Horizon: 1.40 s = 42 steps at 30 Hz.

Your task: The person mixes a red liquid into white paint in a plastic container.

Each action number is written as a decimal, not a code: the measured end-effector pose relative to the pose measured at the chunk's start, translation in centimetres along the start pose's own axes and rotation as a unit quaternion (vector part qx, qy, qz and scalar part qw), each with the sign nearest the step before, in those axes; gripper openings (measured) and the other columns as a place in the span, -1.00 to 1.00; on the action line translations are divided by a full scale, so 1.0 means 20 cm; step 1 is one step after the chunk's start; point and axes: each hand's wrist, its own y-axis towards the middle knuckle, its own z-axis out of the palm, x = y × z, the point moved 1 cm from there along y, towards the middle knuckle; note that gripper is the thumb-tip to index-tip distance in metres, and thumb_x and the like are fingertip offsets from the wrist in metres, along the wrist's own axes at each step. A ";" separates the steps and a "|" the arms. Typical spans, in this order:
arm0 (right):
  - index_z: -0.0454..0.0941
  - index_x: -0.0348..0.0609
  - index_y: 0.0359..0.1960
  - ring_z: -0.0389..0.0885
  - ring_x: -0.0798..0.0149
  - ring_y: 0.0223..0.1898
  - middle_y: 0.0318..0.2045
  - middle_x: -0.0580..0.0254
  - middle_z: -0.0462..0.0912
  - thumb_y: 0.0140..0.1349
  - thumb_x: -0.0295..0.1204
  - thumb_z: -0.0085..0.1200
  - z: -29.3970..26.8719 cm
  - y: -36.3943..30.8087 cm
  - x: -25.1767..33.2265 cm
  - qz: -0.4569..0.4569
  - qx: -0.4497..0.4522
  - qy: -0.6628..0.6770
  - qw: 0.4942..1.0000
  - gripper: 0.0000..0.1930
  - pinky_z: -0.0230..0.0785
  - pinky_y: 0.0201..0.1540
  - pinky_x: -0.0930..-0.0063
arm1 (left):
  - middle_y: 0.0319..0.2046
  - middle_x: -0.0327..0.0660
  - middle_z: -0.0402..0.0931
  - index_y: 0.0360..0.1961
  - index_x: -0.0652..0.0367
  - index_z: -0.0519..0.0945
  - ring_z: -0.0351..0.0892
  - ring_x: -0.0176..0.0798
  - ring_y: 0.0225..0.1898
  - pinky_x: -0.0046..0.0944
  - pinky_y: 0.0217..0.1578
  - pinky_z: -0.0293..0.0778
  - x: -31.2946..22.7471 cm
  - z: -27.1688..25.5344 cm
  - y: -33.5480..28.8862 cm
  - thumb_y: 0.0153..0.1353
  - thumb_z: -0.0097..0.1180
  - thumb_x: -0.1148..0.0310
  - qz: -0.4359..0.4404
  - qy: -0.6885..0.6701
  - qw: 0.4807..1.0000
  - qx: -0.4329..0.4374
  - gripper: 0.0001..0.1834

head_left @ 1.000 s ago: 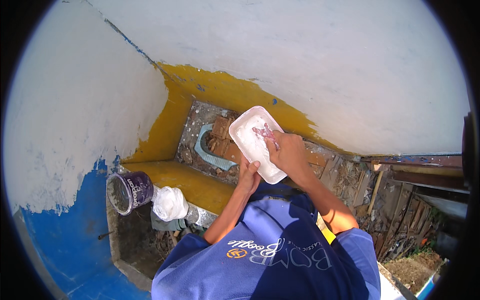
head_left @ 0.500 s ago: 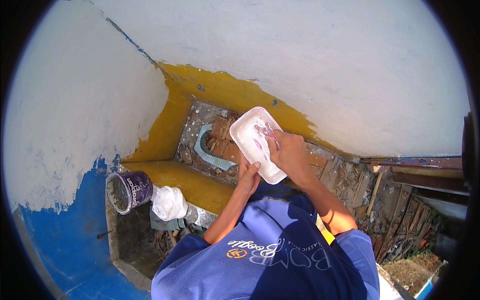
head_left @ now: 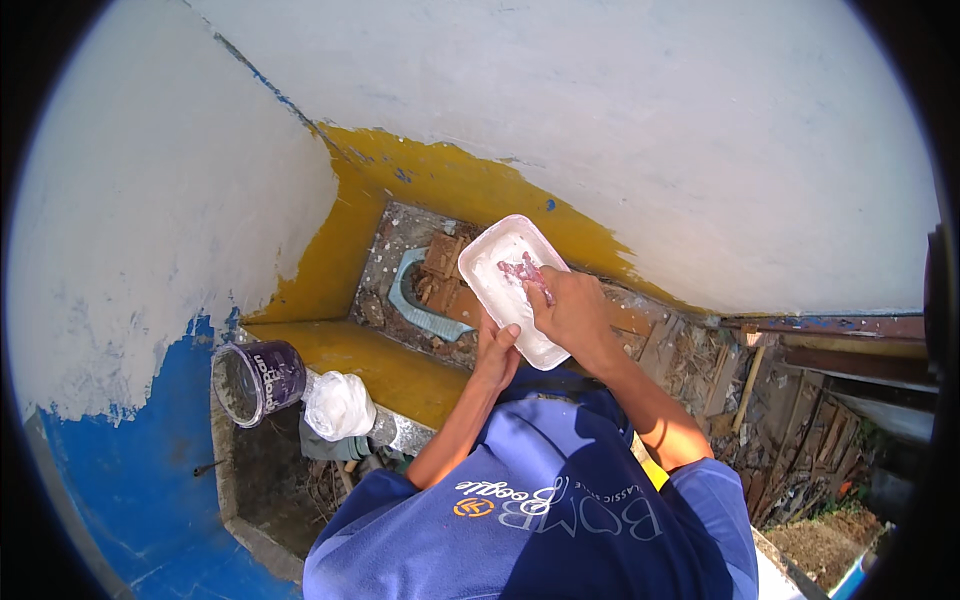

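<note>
My left hand (head_left: 496,352) grips the near left edge of a shallow white rectangular tray (head_left: 478,262), thumb on the rim. White paste (head_left: 505,243) coats the tray's inside. Inside the tray, my right hand (head_left: 572,308) pinches a small reddish-pink scraper (head_left: 523,270) smeared with white. The scraper's tip lies on the paste; its grip end is hidden by my fingers. The tray is held tilted in front of my blue shirt, above the floor.
A whitish wall with a yellow lower band (head_left: 450,180) stands ahead, and a blue-and-white wall (head_left: 110,450) at left. A dark purple bucket (head_left: 278,376) and a white plastic bag (head_left: 340,406) sit on a ledge. Broken bricks (head_left: 442,256), a light-blue curved piece (head_left: 425,315) and wood scraps (head_left: 715,385) lie below.
My right hand has drawn the scraper a little left and down through the paste. The left hand and the tray have barely moved.
</note>
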 end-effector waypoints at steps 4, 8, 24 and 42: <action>0.60 -0.28 -0.44 0.58 -0.26 -0.49 -0.56 -0.23 0.57 0.19 -0.36 0.11 -0.01 0.02 -0.03 0.024 -0.012 -0.020 0.999 -0.79 0.40 -0.38 -0.02 | 0.33 -0.08 0.18 0.44 0.16 -0.04 0.23 -0.08 0.35 -0.04 0.34 0.22 -0.02 0.04 0.00 -0.06 0.44 0.03 0.002 0.044 0.998 -0.034 0.17; 0.60 -0.29 -0.42 0.58 -0.23 -0.50 -0.58 -0.19 0.57 0.19 -0.34 0.13 0.02 0.01 -0.05 0.013 0.009 -0.022 1.000 -0.78 0.40 -0.41 0.04 | 0.31 -0.10 0.20 0.43 0.16 -0.03 0.23 -0.10 0.34 -0.05 0.34 0.23 -0.03 0.05 0.01 -0.08 0.46 0.00 -0.004 0.033 0.999 -0.022 0.18; 0.59 -0.28 -0.47 0.59 -0.20 -0.53 -0.60 -0.17 0.58 0.16 -0.36 0.13 0.03 -0.03 0.00 -0.013 0.010 -0.030 0.999 -0.79 0.43 -0.43 0.00 | 0.30 -0.10 0.19 0.44 0.12 -0.07 0.25 -0.07 0.33 -0.04 0.32 0.27 -0.02 0.02 0.02 -0.07 0.45 0.02 0.005 0.056 0.997 -0.046 0.19; 0.59 -0.27 -0.45 0.59 -0.20 -0.55 -0.63 -0.17 0.56 0.18 -0.33 0.11 0.01 0.04 0.02 -0.023 0.006 -0.054 0.998 -0.78 0.43 -0.44 0.01 | 0.32 -0.06 0.19 0.43 0.16 -0.03 0.25 -0.06 0.34 -0.05 0.32 0.28 -0.05 -0.05 0.03 -0.05 0.41 0.04 0.004 0.027 1.000 -0.016 0.14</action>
